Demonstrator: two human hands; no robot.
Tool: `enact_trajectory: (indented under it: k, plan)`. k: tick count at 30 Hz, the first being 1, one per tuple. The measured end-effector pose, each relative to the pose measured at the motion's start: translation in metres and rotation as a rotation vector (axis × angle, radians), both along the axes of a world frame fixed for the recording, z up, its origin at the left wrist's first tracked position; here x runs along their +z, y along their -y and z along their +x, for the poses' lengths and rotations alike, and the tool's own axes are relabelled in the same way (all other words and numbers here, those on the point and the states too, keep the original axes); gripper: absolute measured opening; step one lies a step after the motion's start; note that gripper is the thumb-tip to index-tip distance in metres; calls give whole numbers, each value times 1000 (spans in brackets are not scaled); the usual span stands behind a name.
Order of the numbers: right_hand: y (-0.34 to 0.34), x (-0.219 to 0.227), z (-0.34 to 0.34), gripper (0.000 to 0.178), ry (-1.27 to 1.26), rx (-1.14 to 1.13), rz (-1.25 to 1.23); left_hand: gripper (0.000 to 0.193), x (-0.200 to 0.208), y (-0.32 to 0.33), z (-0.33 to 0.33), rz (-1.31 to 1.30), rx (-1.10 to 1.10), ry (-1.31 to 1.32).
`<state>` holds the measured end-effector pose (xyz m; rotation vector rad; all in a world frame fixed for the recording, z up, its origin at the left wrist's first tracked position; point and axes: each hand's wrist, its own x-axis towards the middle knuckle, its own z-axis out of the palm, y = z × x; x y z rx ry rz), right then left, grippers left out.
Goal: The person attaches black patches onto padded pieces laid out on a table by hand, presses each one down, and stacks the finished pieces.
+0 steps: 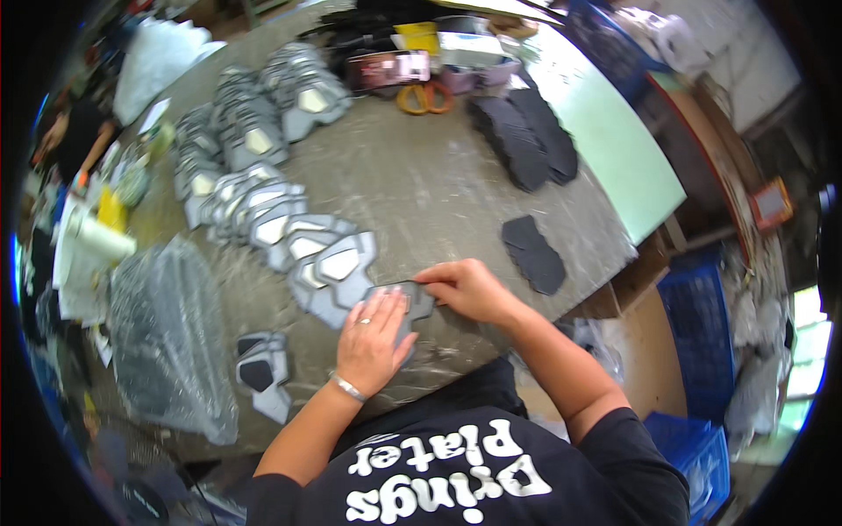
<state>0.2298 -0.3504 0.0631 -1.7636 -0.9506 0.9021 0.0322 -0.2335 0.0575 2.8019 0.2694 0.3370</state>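
Note:
My left hand (375, 342), with a ring and a bracelet, lies with its fingers stretched flat over a grey cut-out piece (417, 303) with a dark edge. At that piece's right side, my right hand (469, 291) pinches the edge between thumb and fingers. Part of the piece is hidden under the left palm. Just left of it, a fanned row of overlapping grey pieces with white patches (338, 265) runs toward the far left. One separate grey piece with a dark patch (257, 374) rests on the table left of my left forearm.
Rows of stacked grey pieces (250, 118) stand at the far left. Dark wavy-edged pieces (513, 140) lie far right, with a single one (533, 254) nearer. Orange-handled scissors (424, 98) lie by a phone (388, 70). A clear plastic bag (171, 337) sits at left.

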Motion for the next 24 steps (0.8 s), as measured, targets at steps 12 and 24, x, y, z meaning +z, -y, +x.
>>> enact_trajectory:
  k: [12, 24]
  plan:
    - [44, 12, 25, 23, 754, -428, 97, 56, -8, 12, 12, 48, 20, 27]
    - [77, 10, 123, 35, 618, -510, -380, 59, 12, 39, 70, -33, -325, 101]
